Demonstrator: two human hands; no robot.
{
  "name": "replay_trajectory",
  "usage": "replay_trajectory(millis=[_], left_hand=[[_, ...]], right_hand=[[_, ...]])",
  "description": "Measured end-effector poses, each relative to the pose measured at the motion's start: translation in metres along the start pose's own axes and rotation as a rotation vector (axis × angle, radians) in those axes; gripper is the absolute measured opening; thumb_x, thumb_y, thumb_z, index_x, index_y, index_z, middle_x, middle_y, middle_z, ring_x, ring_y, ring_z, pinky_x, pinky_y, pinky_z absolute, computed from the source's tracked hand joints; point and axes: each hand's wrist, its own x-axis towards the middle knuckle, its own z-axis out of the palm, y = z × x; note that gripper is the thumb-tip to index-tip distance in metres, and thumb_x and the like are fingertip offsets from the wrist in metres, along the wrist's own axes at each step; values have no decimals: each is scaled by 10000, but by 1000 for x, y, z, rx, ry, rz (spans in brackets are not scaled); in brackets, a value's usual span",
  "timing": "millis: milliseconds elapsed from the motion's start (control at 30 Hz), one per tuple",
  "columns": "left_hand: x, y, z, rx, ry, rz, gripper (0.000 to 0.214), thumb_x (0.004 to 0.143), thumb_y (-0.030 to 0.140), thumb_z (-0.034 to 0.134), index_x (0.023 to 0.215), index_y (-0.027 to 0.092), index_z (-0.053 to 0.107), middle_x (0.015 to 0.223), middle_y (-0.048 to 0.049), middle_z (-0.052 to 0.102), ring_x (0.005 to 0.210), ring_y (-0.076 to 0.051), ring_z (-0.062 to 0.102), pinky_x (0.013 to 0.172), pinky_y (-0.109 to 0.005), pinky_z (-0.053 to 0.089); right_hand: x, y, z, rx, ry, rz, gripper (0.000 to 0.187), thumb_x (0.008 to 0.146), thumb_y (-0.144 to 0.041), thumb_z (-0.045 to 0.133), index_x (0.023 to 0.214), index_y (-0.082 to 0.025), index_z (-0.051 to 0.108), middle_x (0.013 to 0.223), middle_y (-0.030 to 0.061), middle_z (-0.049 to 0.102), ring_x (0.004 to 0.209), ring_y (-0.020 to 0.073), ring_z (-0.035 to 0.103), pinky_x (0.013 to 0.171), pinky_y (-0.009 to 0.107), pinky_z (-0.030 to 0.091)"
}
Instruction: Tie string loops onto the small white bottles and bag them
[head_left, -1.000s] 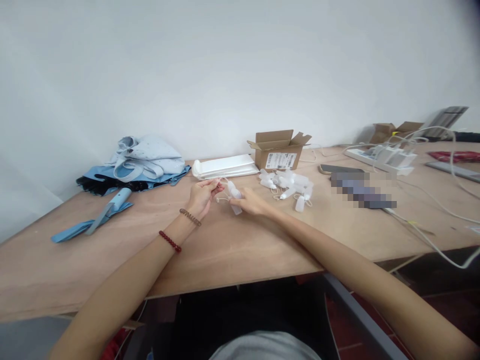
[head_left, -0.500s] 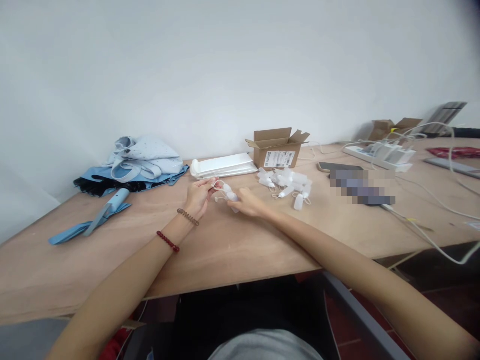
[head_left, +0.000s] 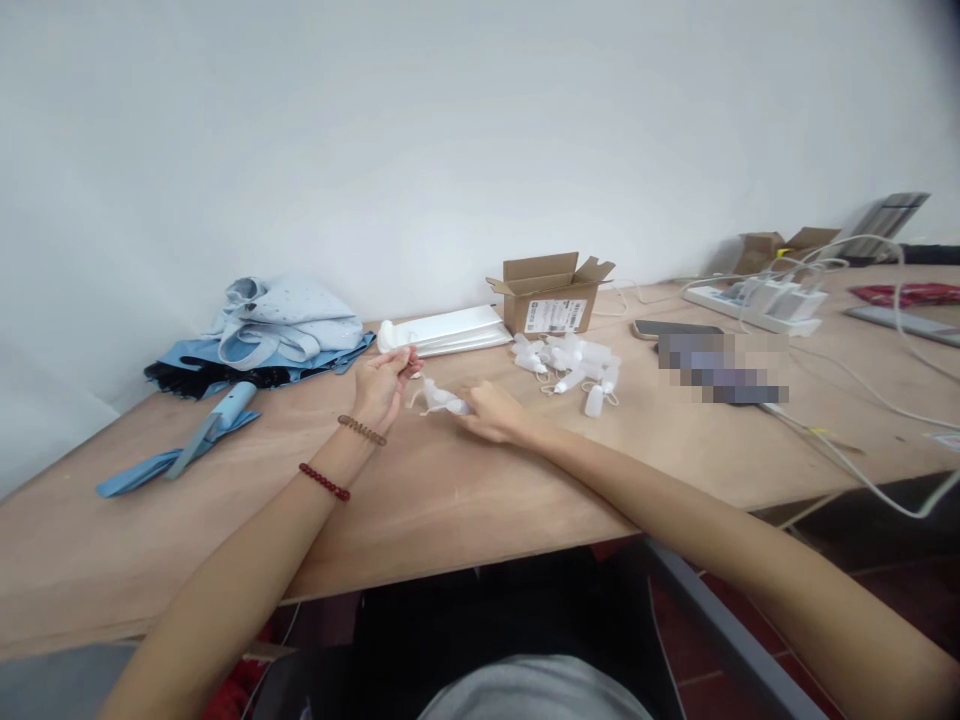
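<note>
My right hand (head_left: 491, 412) grips a small white plastic bottle (head_left: 442, 401) that lies tilted, its tip pointing left. My left hand (head_left: 381, 385), with two bead bracelets on the wrist, pinches the thin white cord attached to that bottle, just above the wooden table (head_left: 450, 490). To the right of my hands lies a pile of several similar small white bottles (head_left: 574, 365) with cords.
An open cardboard box (head_left: 550, 293) and a stack of white sheets (head_left: 446, 330) stand behind the hands. A blue umbrella (head_left: 187, 440) and folded blue cloth (head_left: 277, 325) lie at the left. A phone (head_left: 667, 330), power strip (head_left: 757, 298) and white cables (head_left: 847, 455) cover the right.
The bottle has tipped from nearly upright to lying sideways, tip to the left. Both hands have shifted slightly left, and the left hand has pulled the cord out from the bottle.
</note>
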Motion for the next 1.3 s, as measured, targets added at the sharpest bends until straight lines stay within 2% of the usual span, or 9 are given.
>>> replay_trajectory(millis=[67, 167, 367, 567, 700, 900, 1067, 1233, 1300], left_hand=[[3, 1, -5, -10, 9, -4, 90, 711, 42, 672, 633, 86, 676, 685, -44, 658, 619, -85, 605, 676, -222, 530], [3, -1, -8, 9, -45, -58, 63, 716, 52, 673, 660, 75, 691, 673, -49, 656, 619, -88, 604, 660, -215, 525], [-8, -2, 1, 0, -135, -75, 31, 704, 90, 710, 728, 70, 710, 729, -64, 663, 688, -105, 604, 695, -235, 517], [-9, 4, -2, 97, -183, -36, 103, 747, 171, 674, 761, 71, 698, 679, -36, 624, 623, -86, 575, 639, -217, 494], [-4, 2, -10, 354, -206, 15, 175, 773, 250, 638, 707, 92, 673, 621, -16, 588, 529, -72, 519, 517, -188, 429], [0, -6, -18, 1017, -384, -13, 166, 748, 244, 615, 632, 127, 638, 491, -7, 567, 427, -108, 506, 425, -206, 362], [-5, -11, -16, 1093, -427, -3, 161, 760, 248, 578, 777, 123, 679, 521, -12, 599, 471, -127, 546, 462, -213, 380], [-4, -15, -16, 1265, -361, 223, 237, 751, 332, 634, 855, 129, 694, 740, -63, 698, 675, -178, 621, 600, -250, 432], [-2, -18, -17, 1322, -385, 276, 317, 739, 397, 664, 900, 125, 686, 810, -74, 701, 732, -197, 625, 631, -265, 435]], right_hand=[[0, 2, 2, -22, 21, -58, 156, 846, -245, 546, 815, -126, 643, 938, 169, 675, 856, 230, 605, 718, 279, 361], [-1, 5, 4, 29, 40, -48, 147, 847, -243, 529, 826, -144, 635, 915, 138, 676, 814, 208, 594, 691, 270, 354], [-2, 7, 2, 205, 81, 141, 324, 859, -418, 501, 681, -159, 580, 652, 57, 597, 584, 143, 498, 537, 255, 282], [0, 11, -4, 241, 198, 260, 356, 827, -419, 494, 587, -157, 513, 574, 12, 499, 543, 111, 416, 511, 248, 248], [1, 14, -5, 238, 207, 324, 369, 811, -435, 489, 559, -167, 469, 553, -15, 434, 532, 97, 379, 499, 244, 225], [-1, 14, -7, 225, 191, 352, 359, 808, -422, 491, 563, -160, 481, 559, -8, 433, 534, 95, 369, 500, 246, 223], [-1, 15, -6, 210, 179, 334, 384, 823, -446, 492, 588, -143, 523, 575, -1, 464, 543, 92, 373, 507, 238, 237], [-1, 16, -6, 188, 179, 332, 390, 833, -440, 495, 579, -146, 525, 561, 5, 473, 527, 95, 384, 492, 237, 230], [-1, 15, -8, 175, 184, 322, 382, 843, -432, 493, 594, -146, 538, 573, 15, 497, 533, 99, 401, 492, 235, 232]])
